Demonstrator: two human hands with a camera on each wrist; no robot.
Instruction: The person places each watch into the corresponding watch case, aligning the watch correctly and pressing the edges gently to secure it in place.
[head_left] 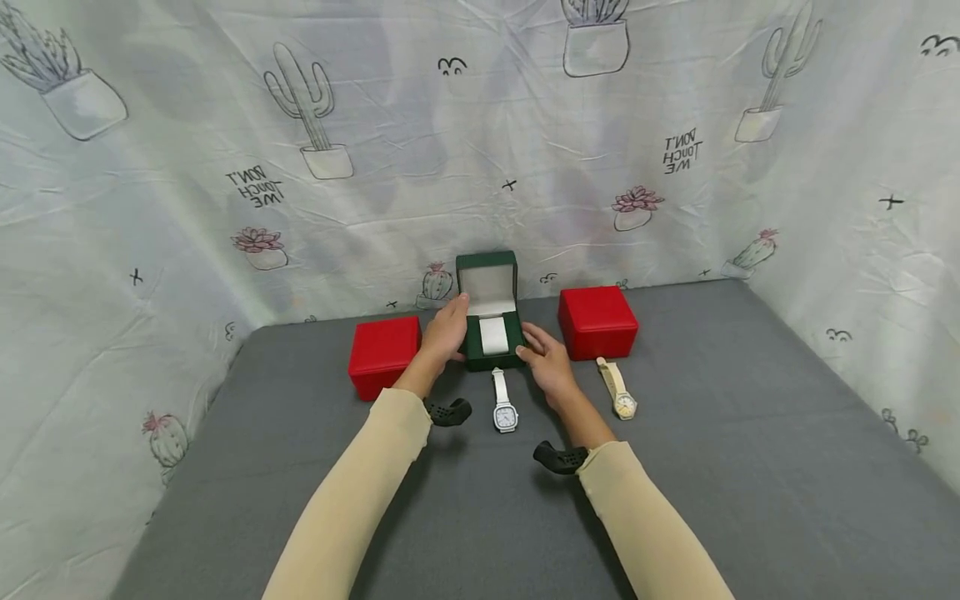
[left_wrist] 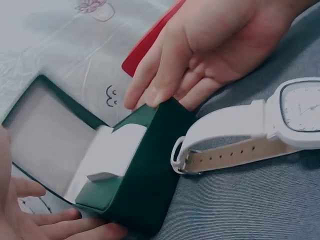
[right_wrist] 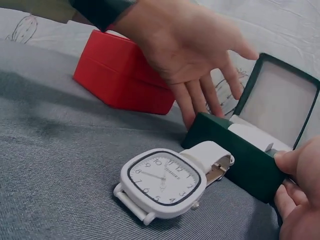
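Note:
A green watch box [head_left: 493, 363] stands on the grey cloth with its lid raised, showing a pale lining and a white cushion [head_left: 493, 335]. At its left side is my left hand [head_left: 447, 329], fingers extended along the wall and thumb up near the lid. My right hand [head_left: 549, 362] grips the front right corner, its thumb [right_wrist: 286, 161] on the top edge and fingers at the side. Just in front of the box lies a white watch [head_left: 505, 406] with a squarish dial, its strap end close to the front wall.
Red boxes stand closed on both sides: one [head_left: 384, 350] beside my left forearm, another [head_left: 597, 321] beyond my right hand. A cream-strapped watch [head_left: 619, 392] lies before the right one. Behind the table hangs a cactus-print curtain [head_left: 405, 167].

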